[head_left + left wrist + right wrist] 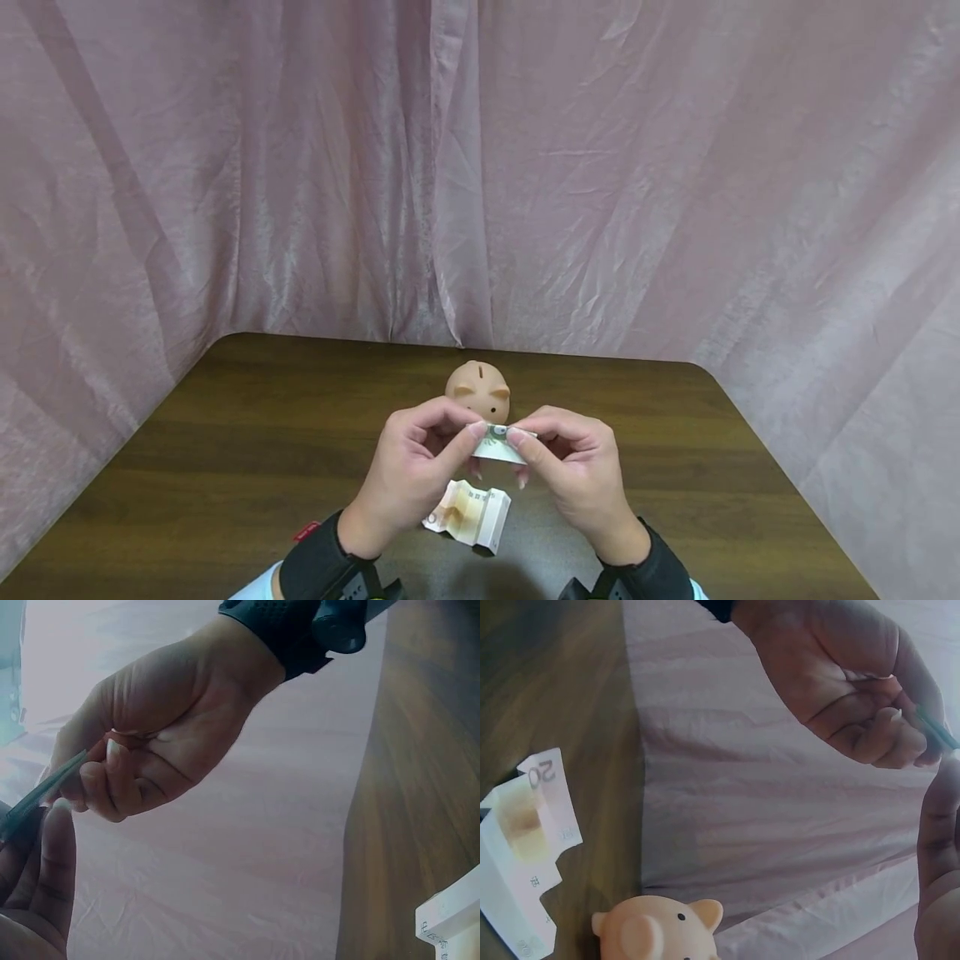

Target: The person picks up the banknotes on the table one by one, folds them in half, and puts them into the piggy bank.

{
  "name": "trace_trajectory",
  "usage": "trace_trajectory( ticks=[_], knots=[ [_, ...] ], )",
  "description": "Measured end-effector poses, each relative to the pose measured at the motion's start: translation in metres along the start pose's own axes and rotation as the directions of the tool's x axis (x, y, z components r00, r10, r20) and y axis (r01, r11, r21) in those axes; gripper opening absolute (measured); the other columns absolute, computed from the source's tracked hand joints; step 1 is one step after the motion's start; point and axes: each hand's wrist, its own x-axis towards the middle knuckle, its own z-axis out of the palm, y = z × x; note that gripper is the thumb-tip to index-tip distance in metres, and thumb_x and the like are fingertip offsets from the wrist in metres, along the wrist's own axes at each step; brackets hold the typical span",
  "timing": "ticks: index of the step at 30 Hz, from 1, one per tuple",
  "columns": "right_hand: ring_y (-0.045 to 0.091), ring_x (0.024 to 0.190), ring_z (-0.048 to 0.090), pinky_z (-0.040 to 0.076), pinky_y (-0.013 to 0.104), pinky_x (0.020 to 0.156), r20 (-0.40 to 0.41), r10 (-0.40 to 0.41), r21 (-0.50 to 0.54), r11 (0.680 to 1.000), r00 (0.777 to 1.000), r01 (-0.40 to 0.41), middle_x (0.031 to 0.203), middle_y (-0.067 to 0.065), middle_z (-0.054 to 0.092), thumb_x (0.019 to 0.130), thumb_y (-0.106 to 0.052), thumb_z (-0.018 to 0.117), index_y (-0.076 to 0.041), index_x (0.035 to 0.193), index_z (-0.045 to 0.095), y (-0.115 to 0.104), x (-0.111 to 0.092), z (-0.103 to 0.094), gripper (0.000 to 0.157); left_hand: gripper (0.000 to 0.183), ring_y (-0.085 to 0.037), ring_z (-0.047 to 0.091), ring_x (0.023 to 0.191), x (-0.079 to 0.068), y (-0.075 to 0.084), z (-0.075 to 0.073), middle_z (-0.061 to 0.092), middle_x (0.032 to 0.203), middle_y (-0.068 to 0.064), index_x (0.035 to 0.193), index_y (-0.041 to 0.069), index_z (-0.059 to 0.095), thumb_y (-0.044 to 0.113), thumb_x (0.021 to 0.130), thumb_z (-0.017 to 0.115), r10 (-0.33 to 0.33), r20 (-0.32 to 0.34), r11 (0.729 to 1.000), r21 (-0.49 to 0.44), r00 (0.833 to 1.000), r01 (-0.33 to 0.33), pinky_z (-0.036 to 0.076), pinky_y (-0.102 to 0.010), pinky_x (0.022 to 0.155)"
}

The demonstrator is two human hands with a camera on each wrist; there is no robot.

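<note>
Both hands hold a small green-and-white banknote (497,448), folded into a narrow strip, above the table. My left hand (408,467) pinches its left end between thumb and fingers. The right end is pinched the same way by my right hand (576,477). In the left wrist view the green note (41,791) shows almost edge-on. Below the hands a creased orange-and-white banknote (467,512) lies on the table, its zigzag folds standing up in the right wrist view. Just behind the hands stands a peach-coloured piggy bank (478,385) with a slot on top, its lower part hidden.
The brown wooden table (300,433) has rounded far corners. A pink curtain (360,167) hangs behind it and along the sides. Black bands (318,558) with devices are strapped round both wrists.
</note>
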Motion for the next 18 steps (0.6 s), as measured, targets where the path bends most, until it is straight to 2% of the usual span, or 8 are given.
trace_trajectory(
  ticks=[6,13,18],
  knots=[
    [0.022,0.046,0.053,0.047,0.03,0.038,-0.005,0.028,-0.011,1.0,1.0,-0.028,0.074,0.016,0.057,0.085,0.018,0.054,0.006,0.094,0.063,-0.0033,0.0009,-0.003,0.017,0.013,-0.034,0.053,0.049,-0.0011,-0.0039,0.0006,0.061,0.076,-0.019,0.09,-0.007,0.06,-0.018,0.085,0.056,-0.002,-0.045,1.0,-0.026,0.999,0.001,0.052,-0.035,0.044],
    [0.022,0.046,0.051,0.048,0.029,0.039,-0.071,0.057,-0.039,0.997,0.996,-0.06,0.072,0.016,0.057,0.084,0.02,0.056,0.007,0.091,0.063,-0.0041,0.0027,-0.0062,0.016,0.003,-0.034,0.054,0.049,-0.0003,-0.0058,-0.0022,0.059,0.073,-0.022,0.088,-0.012,0.057,-0.015,0.087,0.056,-0.007,-0.095,0.998,-0.058,0.995,0.001,0.051,-0.039,0.043],
    [0.022,0.046,0.052,0.048,0.028,0.039,-0.049,0.046,-0.029,0.998,0.998,-0.048,0.074,0.018,0.058,0.083,0.02,0.056,0.007,0.091,0.064,-0.0042,0.0032,-0.0071,0.017,0.005,-0.03,0.054,0.048,0.0003,-0.006,-0.0038,0.059,0.072,-0.02,0.087,-0.011,0.058,-0.015,0.086,0.056,0.007,-0.101,0.999,-0.031,0.995,-0.01,0.051,-0.037,0.043]
  ],
)
